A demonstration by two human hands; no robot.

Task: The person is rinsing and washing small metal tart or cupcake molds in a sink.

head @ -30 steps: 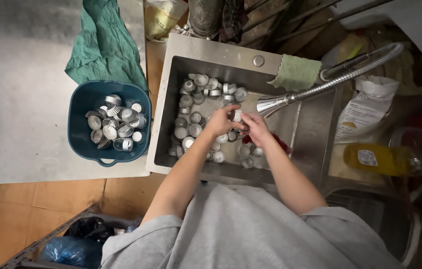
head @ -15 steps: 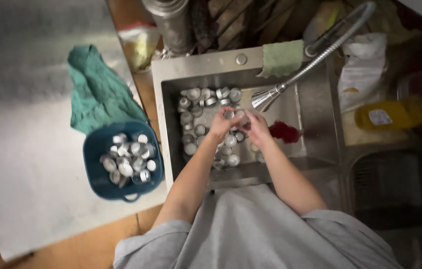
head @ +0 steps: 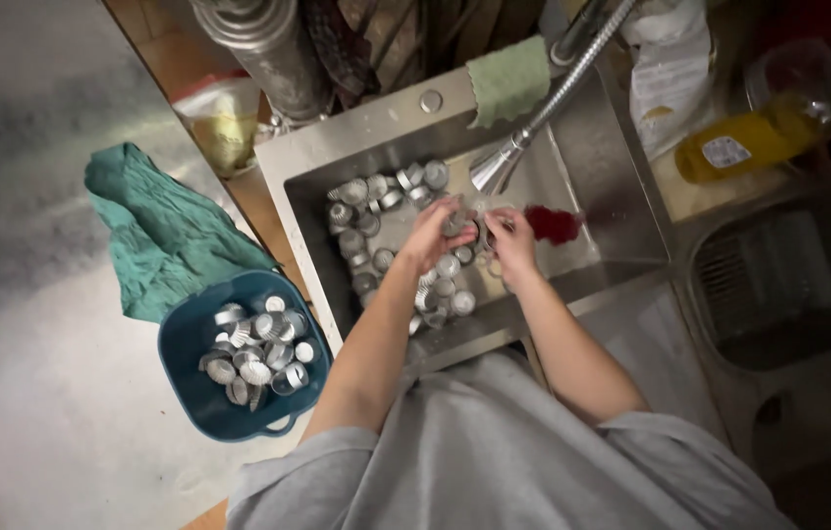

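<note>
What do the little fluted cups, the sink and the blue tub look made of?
Fluted cups: thin metal, likely aluminium or tin, judging by their bright silvery glint and pleated walls. Sink: brushed stainless steel by the look, grey with a dull sheen. Blue tub: probably plastic, with an even matte teal colour and a rounded moulded rim.

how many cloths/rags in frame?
2. A teal cloth lies crumpled on the counter above the blue basket; a light green cloth hangs over the sink's back rim. More may be hidden.

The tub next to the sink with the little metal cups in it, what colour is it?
The tub is dark blue, seen in the head view.
</note>
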